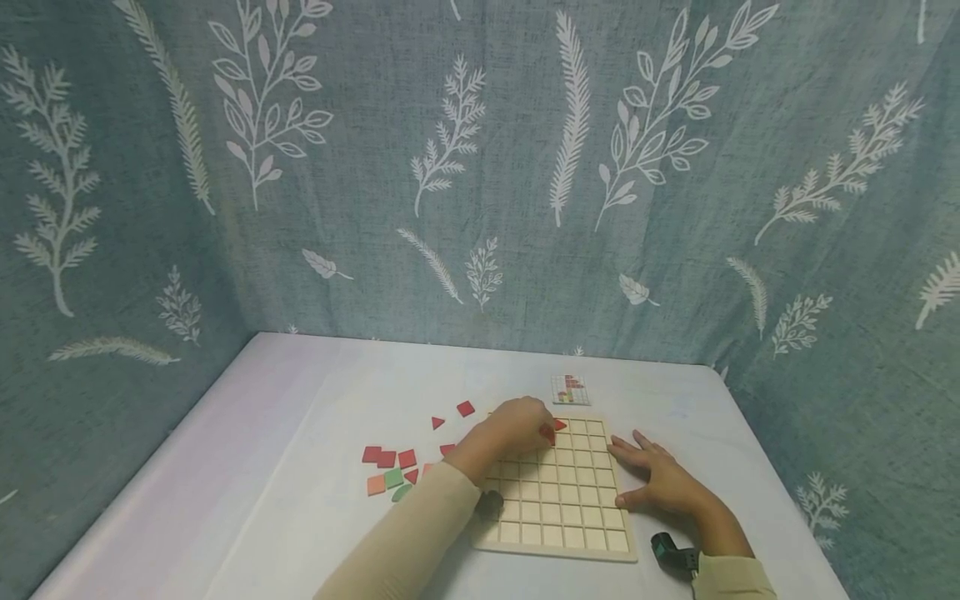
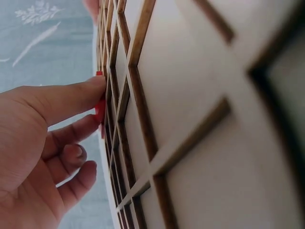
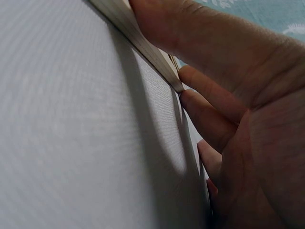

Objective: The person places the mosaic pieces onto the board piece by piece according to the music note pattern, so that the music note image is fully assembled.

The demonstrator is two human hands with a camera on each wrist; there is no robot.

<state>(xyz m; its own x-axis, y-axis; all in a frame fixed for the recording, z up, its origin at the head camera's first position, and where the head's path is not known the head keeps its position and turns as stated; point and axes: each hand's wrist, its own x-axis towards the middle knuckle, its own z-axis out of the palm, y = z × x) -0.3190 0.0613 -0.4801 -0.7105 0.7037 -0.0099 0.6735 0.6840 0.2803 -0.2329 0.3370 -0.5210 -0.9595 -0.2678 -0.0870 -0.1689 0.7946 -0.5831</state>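
My left hand (image 1: 517, 425) reaches over the far part of a pale wooden grid board (image 1: 561, 514). In the left wrist view, its thumb and forefinger pinch a small red tile (image 2: 100, 109) right at the grid, while the other fingers curl below. Just beyond those fingertips a red triangle (image 1: 560, 425) lies on the board in the far row. My right hand (image 1: 660, 479) is spread at the board's right side. The right wrist view shows its thumb and fingertips against the board's edge (image 3: 152, 55).
Left of the board lie several loose tiles, among them a red square (image 1: 466, 408), a red triangle (image 1: 438, 422), a green square (image 1: 393, 477) and an orange square (image 1: 376, 485). A small pattern card (image 1: 570, 390) lies behind the board. A patterned curtain (image 1: 480, 167) surrounds the white table (image 1: 300, 517).
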